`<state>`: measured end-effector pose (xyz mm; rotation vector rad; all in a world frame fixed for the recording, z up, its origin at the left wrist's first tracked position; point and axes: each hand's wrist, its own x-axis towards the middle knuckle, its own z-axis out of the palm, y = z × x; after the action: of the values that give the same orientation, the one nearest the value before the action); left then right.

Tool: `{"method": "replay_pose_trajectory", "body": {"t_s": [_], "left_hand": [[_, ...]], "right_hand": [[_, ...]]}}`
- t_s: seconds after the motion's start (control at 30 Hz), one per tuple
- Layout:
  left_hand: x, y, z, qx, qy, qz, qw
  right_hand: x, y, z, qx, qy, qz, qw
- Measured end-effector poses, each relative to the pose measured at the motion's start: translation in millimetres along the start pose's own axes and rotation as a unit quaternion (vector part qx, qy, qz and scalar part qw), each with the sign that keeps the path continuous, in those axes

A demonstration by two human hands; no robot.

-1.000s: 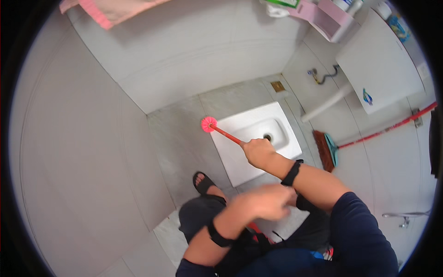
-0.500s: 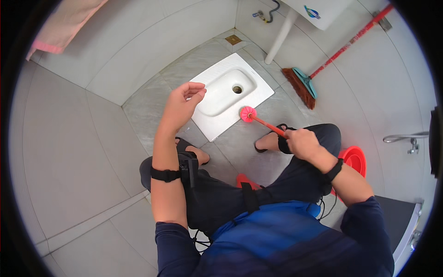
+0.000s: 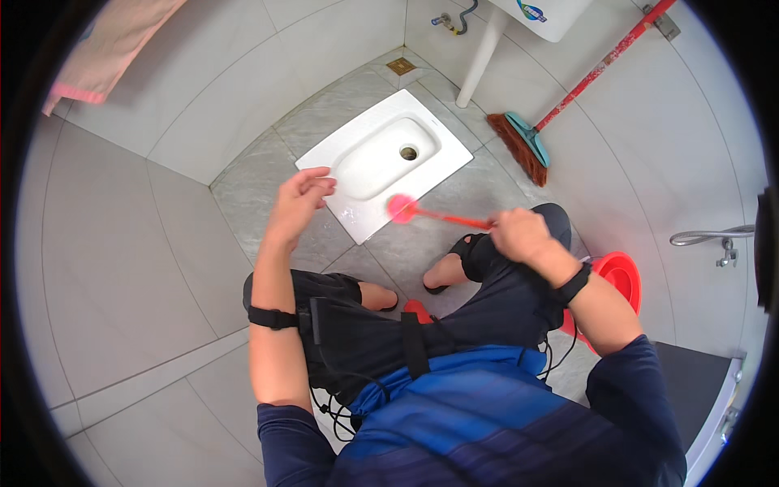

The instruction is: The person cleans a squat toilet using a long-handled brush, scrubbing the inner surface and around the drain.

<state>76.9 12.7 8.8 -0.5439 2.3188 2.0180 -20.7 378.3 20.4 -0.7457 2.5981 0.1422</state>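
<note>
I am squatting over a grey tiled floor beside a white squat toilet pan (image 3: pixel 442 162). My right hand (image 3: pixel 519 235) grips the handle of a red toilet brush (image 3: pixel 422 213), whose round pink head hovers at the pan's near edge. My left hand (image 3: pixel 299 199) is raised over the pan's left corner, fingers loosely curled, holding nothing. A black band sits on each wrist.
A red-handled broom with a teal head (image 3: pixel 531 138) leans on the right wall. A white pipe (image 3: pixel 479 57) runs down behind the pan. A red bucket (image 3: pixel 621 280) stands by my right knee. A pink towel (image 3: pixel 105 49) hangs upper left. A metal tap (image 3: pixel 714 239) juts out at right.
The view has swung so the pan lies ahead of me. The brush head moved slightly left toward the pan's edge. My left hand stays lifted over the pan.
</note>
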Motion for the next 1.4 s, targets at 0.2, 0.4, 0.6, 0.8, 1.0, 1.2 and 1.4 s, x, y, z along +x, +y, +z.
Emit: {"method": "replay_pose_trajectory", "body": {"t_s": [0.2,0.4,0.6,0.8,1.0,1.2,1.4], "left_hand": [[10.1,-62.1,-16.8,-0.171,0.132,-0.092,0.972],[17.9,-80.8,-14.4,-0.140,0.176,-0.081,0.971],[12.5,-77.5,-13.2,-0.129,0.177,-0.090,0.971],[14.6,-80.1,-13.2,-0.103,0.172,-0.093,0.975],[17.0,-78.1,-8.5,-0.087,0.177,-0.103,0.975],[17.6,-86.7,-9.1,-0.082,0.174,-0.121,0.974],[20.5,-87.0,-5.0,-0.073,0.168,-0.123,0.975]], "right_hand": [[-2.0,-8.3,1.2,-0.037,0.008,0.017,0.999],[-21.3,-61.5,8.0,0.019,-0.063,-0.091,0.994],[12.6,44.1,-20.5,-0.011,0.005,0.085,0.996],[37.9,66.7,-6.1,-0.110,0.047,0.068,0.991],[-19.0,-25.0,5.2,-0.054,-0.019,-0.123,0.991],[0.7,8.3,-8.3,-0.029,-0.040,-0.036,0.998],[26.2,67.0,-4.0,-0.055,0.053,0.059,0.995]]}}
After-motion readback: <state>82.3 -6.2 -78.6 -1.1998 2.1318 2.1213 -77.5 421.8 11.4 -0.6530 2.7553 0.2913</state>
